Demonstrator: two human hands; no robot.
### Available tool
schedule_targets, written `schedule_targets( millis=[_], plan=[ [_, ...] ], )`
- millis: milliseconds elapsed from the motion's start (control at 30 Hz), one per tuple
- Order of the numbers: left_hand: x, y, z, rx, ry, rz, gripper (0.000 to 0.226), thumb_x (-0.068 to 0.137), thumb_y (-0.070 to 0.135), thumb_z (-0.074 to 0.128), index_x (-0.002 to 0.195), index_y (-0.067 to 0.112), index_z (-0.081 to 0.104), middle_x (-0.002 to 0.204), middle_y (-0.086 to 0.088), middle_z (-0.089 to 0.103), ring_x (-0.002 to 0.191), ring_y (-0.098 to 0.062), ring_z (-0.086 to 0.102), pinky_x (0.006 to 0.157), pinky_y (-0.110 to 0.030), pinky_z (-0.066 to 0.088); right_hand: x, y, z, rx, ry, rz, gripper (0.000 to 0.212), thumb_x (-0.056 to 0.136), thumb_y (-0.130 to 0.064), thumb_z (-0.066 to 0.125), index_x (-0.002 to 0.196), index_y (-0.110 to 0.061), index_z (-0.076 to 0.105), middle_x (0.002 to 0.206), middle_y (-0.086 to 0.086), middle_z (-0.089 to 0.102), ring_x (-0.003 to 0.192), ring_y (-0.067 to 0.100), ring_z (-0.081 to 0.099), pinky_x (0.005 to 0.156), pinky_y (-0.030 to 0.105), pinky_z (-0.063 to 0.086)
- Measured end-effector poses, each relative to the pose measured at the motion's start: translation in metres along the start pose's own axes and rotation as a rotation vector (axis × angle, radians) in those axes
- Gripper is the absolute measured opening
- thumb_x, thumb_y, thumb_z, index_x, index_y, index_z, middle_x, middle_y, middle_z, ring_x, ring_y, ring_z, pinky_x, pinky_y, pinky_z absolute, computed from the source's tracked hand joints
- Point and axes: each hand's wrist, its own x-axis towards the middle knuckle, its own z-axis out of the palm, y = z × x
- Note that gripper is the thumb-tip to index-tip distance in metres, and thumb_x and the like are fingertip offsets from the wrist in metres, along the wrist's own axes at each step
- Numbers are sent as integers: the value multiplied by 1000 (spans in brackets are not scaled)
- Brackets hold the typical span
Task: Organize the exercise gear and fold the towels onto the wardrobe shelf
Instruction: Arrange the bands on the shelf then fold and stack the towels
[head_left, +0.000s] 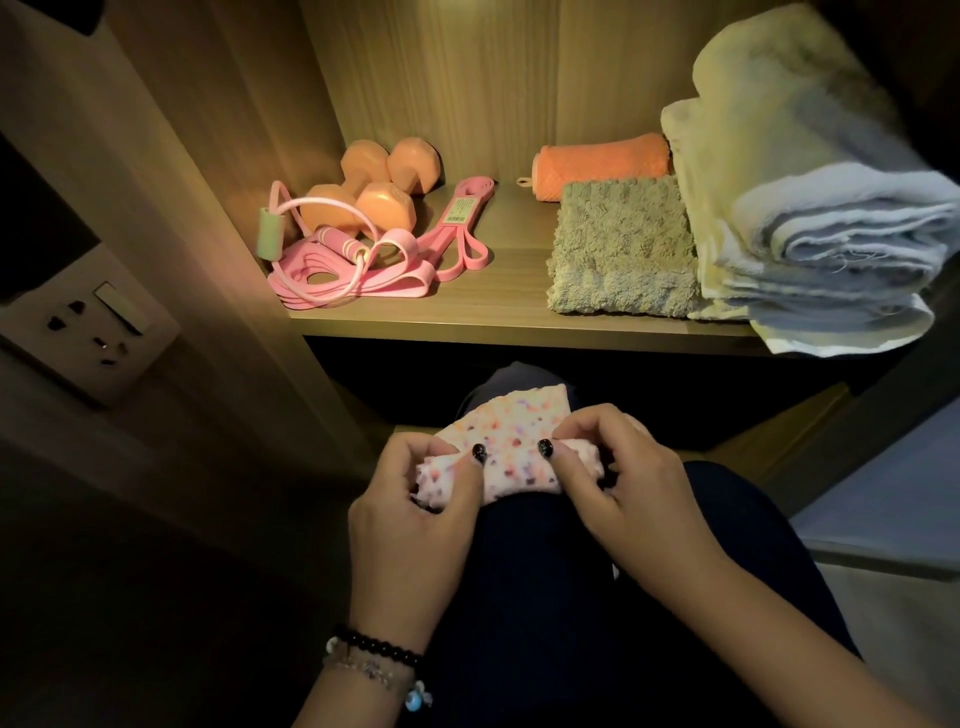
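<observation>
- A small speckled cloth (498, 447) is held over the lap, below the wardrobe shelf (509, 317), and appears to be partway through being folded or rolled.
- The cloth is pinched by the left hand (415, 514) at its near left edge, thumb on top and fingers curled underneath.
- The near right part is gripped by the right hand (618, 478), fingers curled over a bunched fold; neither hand is open.
- The far corner of the cloth is left free and pointed toward the shelf.
- For a neat result, the edges should probably be aligned before the next fold is pressed, and the bunched right side smoothed out flat first.
- Even tension between both hands is advised, so that the soft fabric is not skewed.
- On the shelf, dumbbells (374, 192) and pink resistance bands (374, 260) are grouped at the left.
- A green folded towel (623, 249), an orange rolled towel (602, 163) and a pale stacked towel (810, 208) lie at the right.
- A bare stretch of shelf between the two groups seems suited to receive the cloth.
</observation>
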Motion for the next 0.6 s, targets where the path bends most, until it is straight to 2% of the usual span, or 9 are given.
schedule_targets(
  millis=[67, 133, 167, 233, 333, 467, 600],
  plan=[
    [3, 0, 3, 62, 26, 44, 13, 78, 25, 71, 85, 27, 60, 87, 12, 61, 82, -1, 59, 66, -9, 43, 4, -1, -1, -139, 59, -156, 15, 90, -31, 54, 94, -18, 61, 89, -16, 53, 82, 7, 51, 70, 20, 43],
    [5, -2, 3, 99, 68, 165, 13, 80, 16, 71, 87, 23, 63, 96, 8, 57, 91, -4, 56, 75, -9, 42, 5, 2, -3, -249, 59, -330, 10, 87, -12, 60, 95, -10, 65, 95, -2, 57, 86, 16, 54, 75, 30, 45],
    [6, -2, 3, 114, 79, 235, 12, 81, 11, 68, 87, 21, 66, 97, 7, 56, 93, -7, 56, 79, -12, 43, 5, 3, -5, -300, 45, -409, 12, 84, -6, 61, 95, -8, 67, 96, 3, 59, 88, 20, 56, 75, 34, 45],
    [5, -6, 2, 165, 55, 392, 18, 81, 8, 58, 88, 20, 71, 95, 8, 59, 95, -12, 57, 83, -29, 47, 4, 7, -7, -357, 9, -515, 15, 84, -1, 61, 95, -6, 69, 96, 6, 62, 89, 23, 58, 75, 35, 42],
    [0, -11, -1, 150, -26, 501, 26, 82, 11, 51, 94, 20, 73, 93, 11, 63, 95, -10, 58, 77, -43, 49, 0, 11, -10, -285, -30, -498, 21, 84, -3, 58, 101, -7, 70, 100, 4, 63, 94, 21, 59, 77, 36, 43],
    [-1, -13, -3, 88, -155, 448, 29, 80, 27, 59, 108, 24, 67, 105, 17, 61, 104, -11, 58, 81, -47, 50, -4, 14, -13, -191, -124, -418, 30, 83, -14, 63, 113, -10, 66, 111, 0, 61, 108, 18, 56, 87, 38, 45],
    [-1, -12, 1, 18, -158, 354, 24, 84, 33, 59, 107, 26, 64, 106, 20, 61, 103, -9, 59, 82, -46, 50, 0, 15, -11, -216, -86, -411, 23, 86, -14, 60, 108, -10, 65, 106, -1, 61, 102, 19, 56, 85, 38, 44]
  ],
)
